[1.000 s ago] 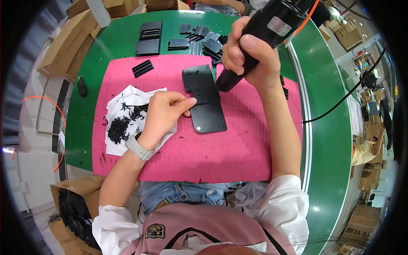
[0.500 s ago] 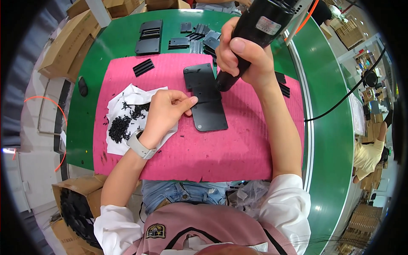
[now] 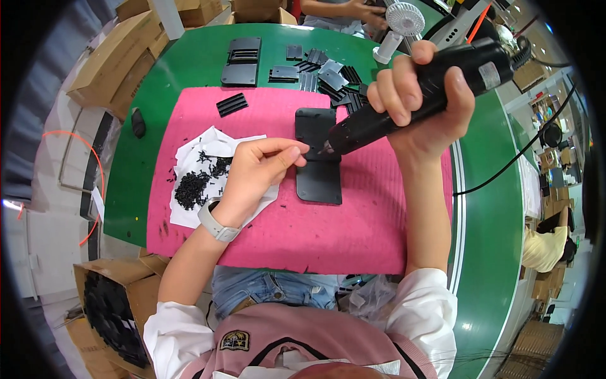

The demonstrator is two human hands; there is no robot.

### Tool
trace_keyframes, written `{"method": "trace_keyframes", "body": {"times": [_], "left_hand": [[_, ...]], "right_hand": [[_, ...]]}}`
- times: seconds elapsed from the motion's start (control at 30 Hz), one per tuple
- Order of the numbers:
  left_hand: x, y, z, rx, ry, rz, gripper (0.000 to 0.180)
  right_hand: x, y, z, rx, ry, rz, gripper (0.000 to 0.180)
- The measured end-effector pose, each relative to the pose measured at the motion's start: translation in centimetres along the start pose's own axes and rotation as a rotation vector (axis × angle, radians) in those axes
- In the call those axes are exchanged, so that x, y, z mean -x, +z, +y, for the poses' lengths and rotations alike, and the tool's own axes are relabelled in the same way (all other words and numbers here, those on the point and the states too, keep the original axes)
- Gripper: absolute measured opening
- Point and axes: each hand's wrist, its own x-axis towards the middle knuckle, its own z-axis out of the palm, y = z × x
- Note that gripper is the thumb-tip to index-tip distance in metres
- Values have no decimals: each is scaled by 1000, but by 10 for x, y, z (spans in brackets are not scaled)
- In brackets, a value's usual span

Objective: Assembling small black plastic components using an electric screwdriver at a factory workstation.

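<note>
My right hand [image 3: 432, 117] is wrapped around a black electric screwdriver [image 3: 369, 126], now tilted, its tip pointing down-left close to the middle of a black plastic plate [image 3: 319, 183]. I cannot tell whether the tip touches the plate. Thumb and forefinger of my left hand [image 3: 255, 167] are pinched together at the plate's left edge, beside the tip; anything between them is too small to make out. Left of the plate, a pile of small black screws [image 3: 191, 189] lies on a crumpled white sheet [image 3: 183, 218], partly behind my left hand.
A pink mat [image 3: 353, 234] covers the near part of the green table [image 3: 486, 252]. A ribbed black piece [image 3: 232, 105] lies on its far left. Beyond are a larger black part [image 3: 241, 63], several loose black pieces [image 3: 331, 79] and a small white fan [image 3: 404, 20]. Across the table sits another person.
The screwdriver has swung from steep to a flatter tilt, its tip shifting toward my left fingertips. The plate sits straighter now, and my left fingers have moved up along its edge.
</note>
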Motion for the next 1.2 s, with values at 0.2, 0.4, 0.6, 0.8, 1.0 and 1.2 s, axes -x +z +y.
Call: {"method": "trace_keyframes", "body": {"times": [0.2,0.4,0.6,0.8,1.0,1.2], "left_hand": [[9,0,5,166,-10,-117,19],[9,1,4,133,17,-95,16],[10,-6,2,250,-4,-156,19],[6,-2,4,-17,49,92,23],[-12,-8,-21,-528,117,122,27],[-26,-2,-22,-526,27,52,32]], "right_hand": [[2,6,10,-104,-16,42,31],[5,8,16,-130,34,-37,36],[5,16,19,-128,0,103,29],[3,4,22,84,19,5,33],[4,3,33,362,67,68,27],[2,9,40,406,90,71,22]]}}
